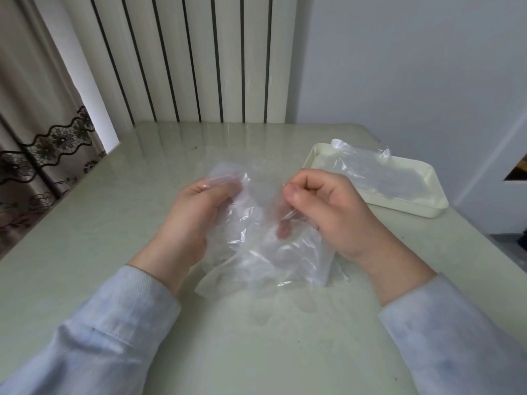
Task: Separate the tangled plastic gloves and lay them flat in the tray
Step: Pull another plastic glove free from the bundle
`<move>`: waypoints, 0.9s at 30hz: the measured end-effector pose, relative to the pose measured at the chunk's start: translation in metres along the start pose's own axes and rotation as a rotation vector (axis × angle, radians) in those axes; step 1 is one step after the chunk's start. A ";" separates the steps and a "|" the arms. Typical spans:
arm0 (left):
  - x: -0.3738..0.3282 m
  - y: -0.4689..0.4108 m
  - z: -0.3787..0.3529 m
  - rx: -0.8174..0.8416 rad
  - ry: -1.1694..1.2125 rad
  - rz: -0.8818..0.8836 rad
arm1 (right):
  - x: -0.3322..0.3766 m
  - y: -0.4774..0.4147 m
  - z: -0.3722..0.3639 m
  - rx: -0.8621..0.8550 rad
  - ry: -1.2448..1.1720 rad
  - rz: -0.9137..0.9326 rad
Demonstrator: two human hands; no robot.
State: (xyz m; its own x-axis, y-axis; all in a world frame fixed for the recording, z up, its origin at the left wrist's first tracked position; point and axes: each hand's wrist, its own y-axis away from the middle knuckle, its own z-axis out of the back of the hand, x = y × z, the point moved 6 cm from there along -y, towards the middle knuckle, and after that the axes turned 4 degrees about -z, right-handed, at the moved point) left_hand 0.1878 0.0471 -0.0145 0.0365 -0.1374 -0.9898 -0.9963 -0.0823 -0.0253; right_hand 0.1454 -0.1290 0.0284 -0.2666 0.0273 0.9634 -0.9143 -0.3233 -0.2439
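Gloves (pixel 265 252) hang in a clear, crumpled bunch between two grips, above the table (pixel 128 238) that spreads out on every side of them. Beyond the right grip and off to its right sits the tray (pixel 422 210), well apart from the bunch, its long side slanting from far-left to near-right. A flat glove (pixel 379 172) is spread inside it, its far edge lapping over the rim.

The bunch trails from the grips back toward the person, its long axis running roughly near to far, and its lower end rests on the table just below the wrists. How many gloves are in it I cannot tell; the film is too clear and folded.

The left hand (pixel 196 220) has its fingers curled round the upper left part of the film. The right hand (pixel 328 212) pinches another fold between thumb (pixel 293 195) and fingers, level with the left grip and near it, with a loose span of film between.

Judging by this, the layers are being drawn apart sideways. The right hand is the nearer to the tray, so a freed glove would most easily be carried away and rightward by it.
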 end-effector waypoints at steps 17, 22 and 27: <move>-0.004 0.009 -0.009 0.131 0.009 -0.040 | -0.005 -0.002 0.007 -0.034 -0.057 -0.137; -0.008 0.015 -0.017 0.245 -0.005 -0.062 | -0.006 -0.002 0.009 -0.003 -0.017 -0.158; -0.007 0.014 -0.014 0.222 -0.107 -0.047 | -0.003 -0.002 0.010 -0.049 -0.134 -0.128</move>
State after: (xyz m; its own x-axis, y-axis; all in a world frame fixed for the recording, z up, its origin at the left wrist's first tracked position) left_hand 0.1743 0.0331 -0.0060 0.0863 -0.0323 -0.9958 -0.9869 0.1340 -0.0898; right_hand 0.1513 -0.1383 0.0271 -0.1069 -0.0619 0.9923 -0.9528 -0.2788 -0.1200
